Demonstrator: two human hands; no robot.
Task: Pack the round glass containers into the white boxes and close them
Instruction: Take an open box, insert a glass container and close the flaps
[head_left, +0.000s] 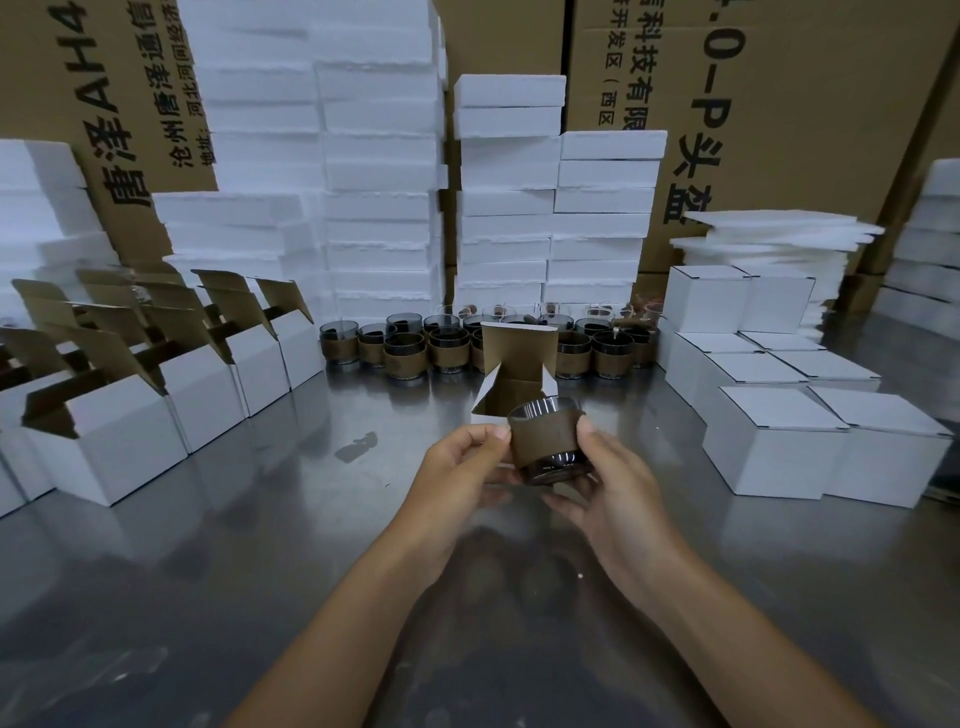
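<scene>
Steel table (208, 571), mid-frame | left hand (457, 467) pinched box (488, 402) edge | right hand (618, 483) curled round glass (545, 441) | judged: lower glass upright, centred, unforced.

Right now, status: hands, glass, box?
Left hand holds open white box by its front wall. Right hand grips glass container at the box mouth, not yet inside. Lid flap up, nothing blocking.

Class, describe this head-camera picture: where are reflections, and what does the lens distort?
Head view: the metal table gives dull reflections of the open boxes; the wide lens seems to lean the cartons at the edges inward; the held glass container is sharp.
</scene>
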